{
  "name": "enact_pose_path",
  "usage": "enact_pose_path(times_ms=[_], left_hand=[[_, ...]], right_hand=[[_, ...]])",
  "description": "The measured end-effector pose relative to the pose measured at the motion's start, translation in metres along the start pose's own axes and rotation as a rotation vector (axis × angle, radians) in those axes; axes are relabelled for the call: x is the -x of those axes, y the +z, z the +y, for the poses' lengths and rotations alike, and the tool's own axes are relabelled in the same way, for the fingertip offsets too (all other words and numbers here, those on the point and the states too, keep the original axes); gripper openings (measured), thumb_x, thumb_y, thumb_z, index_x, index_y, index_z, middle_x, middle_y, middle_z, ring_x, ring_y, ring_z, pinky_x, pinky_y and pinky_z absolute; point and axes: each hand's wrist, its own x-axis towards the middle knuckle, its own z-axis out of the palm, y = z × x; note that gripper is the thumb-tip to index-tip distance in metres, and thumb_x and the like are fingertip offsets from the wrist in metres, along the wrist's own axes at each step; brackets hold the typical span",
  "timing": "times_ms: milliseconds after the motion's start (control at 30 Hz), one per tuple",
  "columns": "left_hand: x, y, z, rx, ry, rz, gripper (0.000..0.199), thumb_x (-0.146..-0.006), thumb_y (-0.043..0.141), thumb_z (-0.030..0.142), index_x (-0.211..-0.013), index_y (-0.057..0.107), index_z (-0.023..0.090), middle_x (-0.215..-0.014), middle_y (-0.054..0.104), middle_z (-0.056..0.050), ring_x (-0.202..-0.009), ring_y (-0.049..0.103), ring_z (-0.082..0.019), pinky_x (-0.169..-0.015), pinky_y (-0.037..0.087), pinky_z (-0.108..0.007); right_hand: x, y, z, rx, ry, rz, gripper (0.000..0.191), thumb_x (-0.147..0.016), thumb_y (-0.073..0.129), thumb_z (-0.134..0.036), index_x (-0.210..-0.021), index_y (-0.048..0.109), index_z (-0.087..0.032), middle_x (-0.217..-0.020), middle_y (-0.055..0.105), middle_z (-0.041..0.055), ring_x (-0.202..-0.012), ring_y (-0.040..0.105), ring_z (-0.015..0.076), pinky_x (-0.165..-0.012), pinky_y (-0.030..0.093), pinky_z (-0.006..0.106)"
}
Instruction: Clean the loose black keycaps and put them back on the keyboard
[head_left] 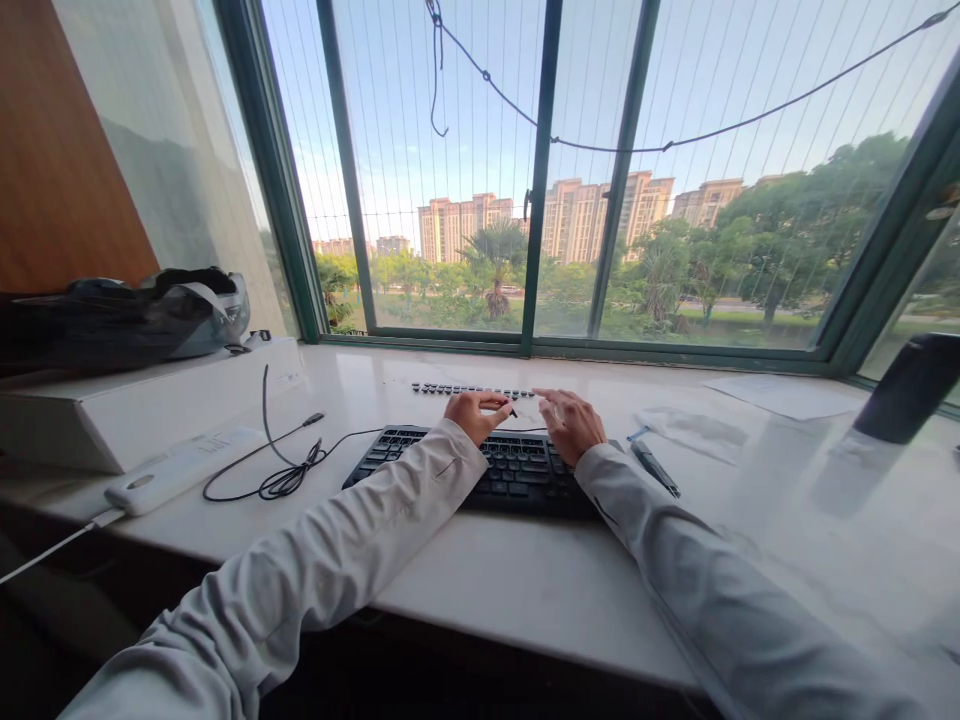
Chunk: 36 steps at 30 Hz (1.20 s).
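A black keyboard (517,480) lies on the white windowsill desk, partly covered by both forearms. Above its back edge, my left hand (477,414) pinches a small dark piece (513,411) between thumb and fingertips. My right hand (571,424) is over the keyboard's right back part, its fingers reaching forward and apart near a row of small black keycaps (465,390). Whether anything is under the right fingertips is too small to tell. The row runs along the desk behind the keyboard.
A coiled black cable (289,482) and a white power strip (184,468) lie left, by a white box (135,400) bearing a dark bag (127,320). At right are a black tool (655,469), clear plastic (694,432), paper (780,396) and a dark cylinder (911,388).
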Motion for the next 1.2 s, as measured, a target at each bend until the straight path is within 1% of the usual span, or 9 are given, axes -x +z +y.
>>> enact_pose_path(times_ms=[133,233,300,433,533,600,667,867,1200], left_hand=[[0.001,0.001,0.003,0.020,0.006,-0.041,0.029,-0.074,0.063,0.039,-0.089,0.073,0.016,-0.086,0.073,-0.006,-0.082,0.069,-0.019,-0.078,0.054,-0.027],[0.001,0.005,0.000,0.066,0.012,-0.072,0.034,-0.074,0.063,0.042,-0.091,0.072,0.014,-0.087,0.073,-0.007,-0.083,0.068,-0.019,-0.077,0.053,-0.027],[0.001,0.008,-0.004,0.107,0.018,-0.087,0.037,-0.074,0.062,0.044,-0.091,0.071,0.013,-0.088,0.073,-0.007,-0.085,0.068,-0.020,-0.078,0.053,-0.027],[0.000,0.012,-0.005,0.205,-0.014,-0.110,0.036,-0.073,0.062,0.043,-0.094,0.070,0.014,-0.087,0.072,-0.004,-0.085,0.066,-0.019,-0.075,0.051,-0.026],[0.000,0.010,0.000,0.268,-0.094,-0.125,0.033,-0.075,0.061,0.041,-0.092,0.070,0.014,-0.071,0.070,-0.002,-0.060,0.063,-0.013,-0.055,0.048,-0.021],[0.000,0.008,0.003,0.295,-0.160,-0.140,0.033,-0.077,0.059,0.040,-0.093,0.070,0.013,-0.055,0.064,0.001,-0.039,0.049,-0.008,-0.040,0.037,-0.019],[0.000,0.007,0.004,0.325,-0.214,-0.164,0.035,-0.078,0.058,0.042,-0.094,0.069,0.013,-0.045,0.055,0.004,-0.030,0.037,-0.006,-0.033,0.027,-0.019],[0.002,0.007,0.005,0.426,-0.283,-0.256,0.035,-0.076,0.059,0.043,-0.088,0.071,0.012,-0.032,0.039,0.007,-0.029,0.033,-0.006,-0.034,0.021,-0.020],[-0.001,0.010,0.001,0.474,-0.363,-0.275,0.042,-0.075,0.057,0.046,-0.094,0.072,0.011,-0.033,0.040,0.005,-0.029,0.034,-0.006,-0.035,0.021,-0.020]], right_hand=[[-0.003,0.001,0.001,-0.250,0.035,0.063,0.039,-0.083,0.035,-0.015,-0.119,0.050,-0.020,-0.102,0.066,0.0041,-0.093,0.058,0.0162,-0.089,0.041,0.030],[-0.002,0.006,-0.003,-0.383,0.000,0.115,0.038,-0.081,0.047,-0.020,-0.119,0.049,-0.019,-0.111,0.063,0.0057,-0.085,0.060,0.0148,-0.082,0.046,0.029],[0.000,0.009,-0.006,-0.426,-0.039,0.093,0.030,-0.081,0.053,-0.027,-0.110,0.056,-0.021,-0.104,0.066,0.0033,-0.083,0.061,0.0148,-0.078,0.048,0.028],[0.002,0.011,-0.006,-0.364,-0.087,0.053,0.018,-0.084,0.052,-0.032,-0.093,0.068,-0.028,-0.092,0.070,-0.0020,-0.087,0.064,0.0153,-0.082,0.048,0.029],[0.002,0.009,-0.004,-0.324,-0.101,0.075,0.022,-0.084,0.054,-0.035,-0.099,0.069,-0.030,-0.097,0.070,0.0005,-0.093,0.063,0.0163,-0.086,0.048,0.030],[0.003,0.007,-0.004,-0.324,-0.134,0.040,0.026,-0.084,0.055,-0.036,-0.106,0.067,-0.030,-0.102,0.069,0.0013,-0.098,0.062,0.0169,-0.090,0.047,0.031],[0.003,0.006,-0.004,-0.328,-0.170,-0.011,0.032,-0.083,0.056,-0.036,-0.114,0.062,-0.032,-0.109,0.067,0.0006,-0.104,0.060,0.0173,-0.093,0.046,0.032],[0.005,0.008,-0.001,-0.299,-0.111,-0.008,0.034,-0.077,0.062,-0.043,-0.108,0.066,-0.030,-0.103,0.070,0.0002,-0.094,0.065,0.0204,-0.085,0.050,0.032],[0.005,0.001,0.001,-0.096,-0.032,0.113,0.033,-0.071,0.064,-0.055,-0.088,0.074,-0.028,-0.087,0.073,0.0024,-0.082,0.066,0.0212,-0.077,0.049,0.030]])
